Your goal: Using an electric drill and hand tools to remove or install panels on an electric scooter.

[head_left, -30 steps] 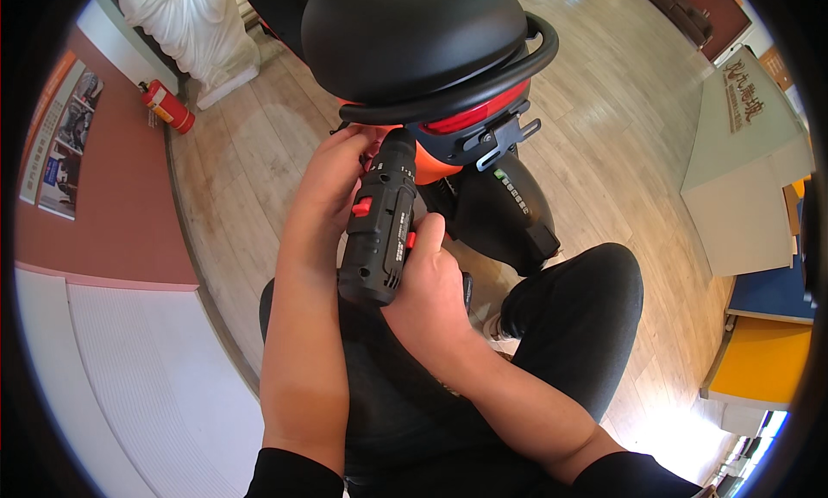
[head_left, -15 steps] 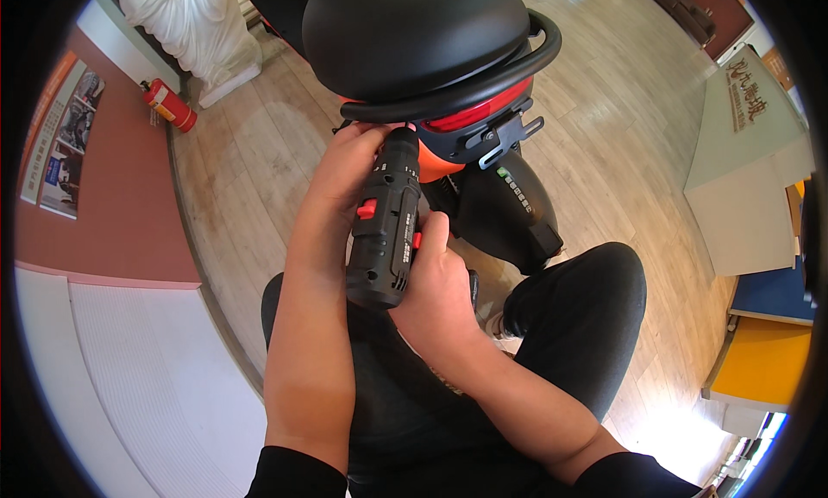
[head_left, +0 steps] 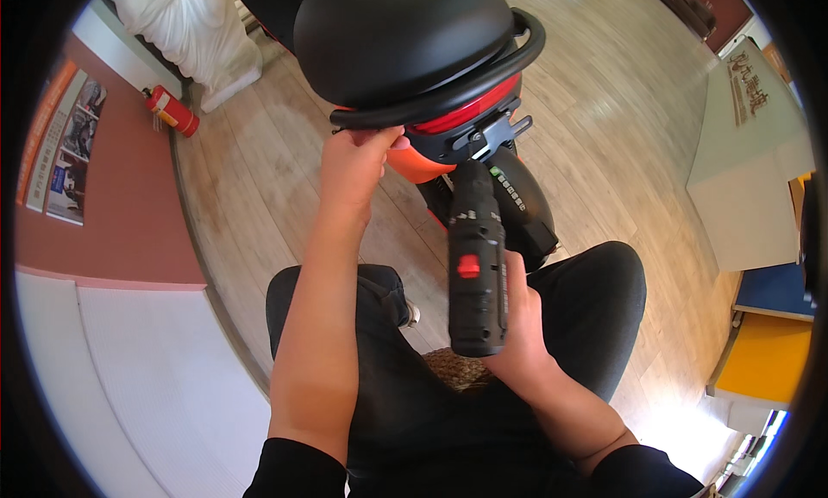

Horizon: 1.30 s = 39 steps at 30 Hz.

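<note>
My right hand (head_left: pixel 521 325) grips a black cordless drill (head_left: pixel 477 274) with a red switch on top. The drill points away from me, its tip just short of the metal plate bracket (head_left: pixel 493 136) at the scooter's rear. My left hand (head_left: pixel 358 162) is up under the left end of the black grab rail (head_left: pixel 440 108), fingers bent together at the orange body panel (head_left: pixel 414 163). What those fingers hold, if anything, is hidden. Above the rail sits the black seat (head_left: pixel 401 41); a red tail light (head_left: pixel 466 108) and black rear mudguard (head_left: pixel 522 200) lie below it.
A red fire extinguisher (head_left: pixel 172 112) stands by the maroon wall panel (head_left: pixel 121 187) on the left, near a white draped statue (head_left: pixel 194 41). A pale counter (head_left: pixel 742 170) is at the right. My knees (head_left: pixel 595 282) flank the work, above a woven seat (head_left: pixel 457 369).
The drill in my right hand has moved back and right, away from the left end of the rail. My left hand has stayed under the rail.
</note>
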Each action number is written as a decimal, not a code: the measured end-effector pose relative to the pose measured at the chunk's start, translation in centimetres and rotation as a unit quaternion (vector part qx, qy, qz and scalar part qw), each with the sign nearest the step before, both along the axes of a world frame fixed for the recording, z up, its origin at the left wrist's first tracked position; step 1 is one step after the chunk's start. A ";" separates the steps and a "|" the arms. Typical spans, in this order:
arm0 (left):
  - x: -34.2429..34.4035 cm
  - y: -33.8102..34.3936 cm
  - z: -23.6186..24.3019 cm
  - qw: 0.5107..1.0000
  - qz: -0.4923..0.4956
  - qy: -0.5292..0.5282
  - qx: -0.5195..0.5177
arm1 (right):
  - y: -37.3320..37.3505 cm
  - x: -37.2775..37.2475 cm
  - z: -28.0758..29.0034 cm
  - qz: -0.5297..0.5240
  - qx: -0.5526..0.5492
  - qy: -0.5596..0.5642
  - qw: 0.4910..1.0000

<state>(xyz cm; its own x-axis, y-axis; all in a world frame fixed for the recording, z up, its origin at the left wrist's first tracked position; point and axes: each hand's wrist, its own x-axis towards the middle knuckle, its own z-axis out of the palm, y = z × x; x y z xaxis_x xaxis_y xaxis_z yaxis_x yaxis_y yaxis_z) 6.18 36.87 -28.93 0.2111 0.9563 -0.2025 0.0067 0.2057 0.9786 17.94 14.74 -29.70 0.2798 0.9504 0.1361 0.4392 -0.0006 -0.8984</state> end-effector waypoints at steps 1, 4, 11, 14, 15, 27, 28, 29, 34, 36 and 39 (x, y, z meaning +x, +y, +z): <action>0.6 -0.2 0.0 0.999 0.036 0.029 0.022 | -0.6 0.6 -0.4 -0.012 0.010 0.004 1.000; 2.5 -1.0 -1.1 0.989 0.129 0.014 0.076 | -1.9 2.2 -1.0 -0.029 0.021 0.022 0.999; 4.7 -2.1 -2.7 0.952 0.250 0.047 0.171 | -3.0 3.6 -1.8 -0.035 0.020 0.040 0.998; 5.5 -2.7 -2.0 0.950 0.263 0.060 0.156 | -3.1 4.1 -2.5 -0.007 0.000 0.039 0.999; 5.6 -2.6 -2.0 0.946 0.279 0.037 0.160 | -3.1 3.9 -2.8 -0.004 0.000 0.039 0.999; 5.7 -1.3 -3.8 0.942 0.289 0.016 0.170 | -2.9 3.3 -4.0 0.013 -0.020 0.056 0.998; 5.7 -1.3 -3.7 0.949 0.274 0.020 0.152 | -2.8 3.3 -4.2 0.013 -0.021 0.059 0.998; 5.6 -1.4 -3.8 0.949 0.275 0.020 0.152 | -2.8 3.3 -4.2 0.014 -0.022 0.061 0.998; 5.0 -1.4 -4.5 0.945 0.250 -0.002 0.210 | -2.6 3.1 -3.9 0.015 -0.031 0.055 0.998; 5.6 -1.9 -4.1 0.940 0.258 -0.003 0.224 | -2.6 3.2 -3.9 0.011 -0.033 0.050 0.998; 5.6 -1.8 -4.1 0.938 0.259 -0.018 0.231 | -2.5 3.1 -4.0 0.014 -0.027 0.058 0.998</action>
<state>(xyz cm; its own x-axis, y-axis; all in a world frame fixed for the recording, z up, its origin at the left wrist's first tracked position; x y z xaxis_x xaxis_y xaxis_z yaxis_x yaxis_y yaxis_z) 11.76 35.02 -33.02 -0.3070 0.9163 0.2572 -0.0120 -0.2739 0.9617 21.05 12.19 -33.69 0.2638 0.9631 0.0534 0.3328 -0.0389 -0.9422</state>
